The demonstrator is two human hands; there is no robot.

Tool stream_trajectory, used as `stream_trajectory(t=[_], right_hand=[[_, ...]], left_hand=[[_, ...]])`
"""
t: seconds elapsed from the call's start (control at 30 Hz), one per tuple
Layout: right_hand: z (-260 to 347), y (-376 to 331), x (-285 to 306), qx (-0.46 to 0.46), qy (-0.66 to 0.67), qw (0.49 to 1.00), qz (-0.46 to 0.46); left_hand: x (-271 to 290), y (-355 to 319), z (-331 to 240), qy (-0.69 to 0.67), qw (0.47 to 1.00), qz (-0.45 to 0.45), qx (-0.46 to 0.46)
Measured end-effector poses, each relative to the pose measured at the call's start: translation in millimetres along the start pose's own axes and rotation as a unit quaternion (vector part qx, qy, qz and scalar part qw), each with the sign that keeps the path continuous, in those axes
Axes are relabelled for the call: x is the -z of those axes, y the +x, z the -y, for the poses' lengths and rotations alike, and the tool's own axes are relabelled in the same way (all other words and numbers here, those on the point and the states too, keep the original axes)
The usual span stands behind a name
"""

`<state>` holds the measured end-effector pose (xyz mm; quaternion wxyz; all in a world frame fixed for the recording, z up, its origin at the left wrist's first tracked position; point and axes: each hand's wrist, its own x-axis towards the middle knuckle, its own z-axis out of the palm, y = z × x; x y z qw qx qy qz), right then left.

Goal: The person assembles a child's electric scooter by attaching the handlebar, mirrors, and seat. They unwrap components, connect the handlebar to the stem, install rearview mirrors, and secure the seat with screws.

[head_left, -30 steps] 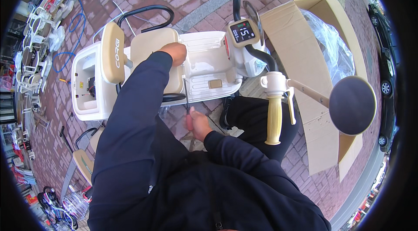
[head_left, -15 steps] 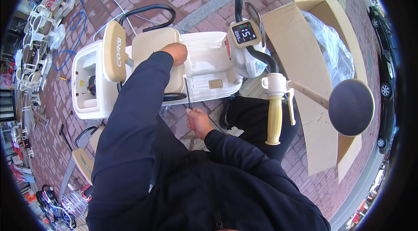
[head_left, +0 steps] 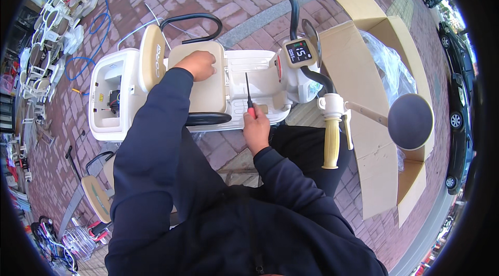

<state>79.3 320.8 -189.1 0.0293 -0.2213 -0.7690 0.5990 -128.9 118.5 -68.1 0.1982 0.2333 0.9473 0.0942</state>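
My right hand (head_left: 257, 130) grips a screwdriver (head_left: 247, 88) by its red and black handle. Its long dark shaft points away from me over the white footboard (head_left: 241, 112) of a small electric scooter. On the beige seat (head_left: 208, 88) rests my left hand (head_left: 197, 65), its fingers curled; what they hold, if anything, is hidden. Left of the seat stands a beige backrest (head_left: 152, 55), and behind it an open white compartment (head_left: 112, 94) shows wiring inside. Black armrests (head_left: 208, 118) flank the seat.
A lit display (head_left: 300, 53) sits amid the handlebar, whose cream grip (head_left: 331, 143) and round mirror (head_left: 410, 121) reach toward me. An open cardboard box (head_left: 358, 99) with clear plastic stands at right. White parts (head_left: 52, 26) and a blue hose (head_left: 99, 31) lie at left.
My right hand has lifted the screwdriver from beside the seat's front edge and moved it right, over the footboard. My left hand has slid back from the seat's front edge onto its top.
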Motion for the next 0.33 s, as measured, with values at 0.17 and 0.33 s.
stream_trajectory(t=[0.17, 0.33], right_hand=[[70.2, 37.0, 8.9, 0.176, -0.131, 0.972, -0.078], [157.7, 79.6, -3.8, 0.092, -0.033, 0.993, -0.070]], left_hand=[[-2.8, -25.1, -20.2, 0.029, 0.999, -0.027, 0.009], [-24.6, -11.3, -11.6, 0.006, 0.984, -0.036, 0.174]])
